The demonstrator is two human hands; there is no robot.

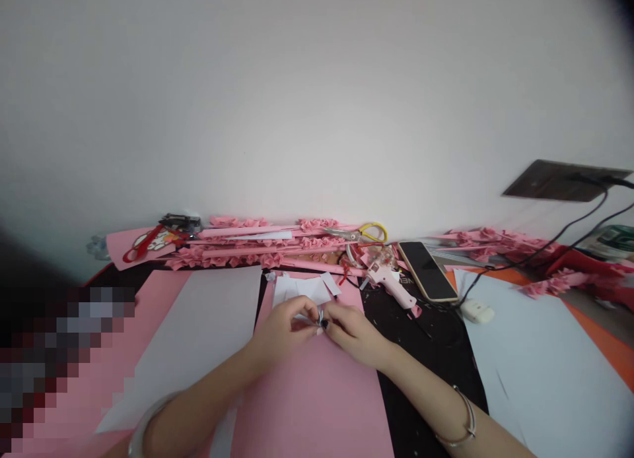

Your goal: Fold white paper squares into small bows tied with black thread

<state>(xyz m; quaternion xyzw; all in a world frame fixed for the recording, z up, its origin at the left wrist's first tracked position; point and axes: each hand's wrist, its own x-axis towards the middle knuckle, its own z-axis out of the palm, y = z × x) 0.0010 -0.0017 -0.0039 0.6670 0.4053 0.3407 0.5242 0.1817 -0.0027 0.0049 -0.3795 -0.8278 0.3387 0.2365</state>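
My left hand (292, 323) and my right hand (351, 332) meet over a pink sheet of paper (317, 398). Fingertips of both pinch a small piece of pale paper (320, 316), mostly hidden by the fingers. Its exact shape cannot be made out. Just beyond the hands lie white paper pieces (297, 288), with one small strip (331, 283) at their right edge.
Pink paper-flower stems (252, 252) line the wall, with yellow-handled scissors (372, 232) among them. A pink glue gun (391, 283), a phone (428, 271) and a white case (477, 311) lie to the right. White sheets (198, 332) flank the hands; black cables (559, 230) run from the socket.
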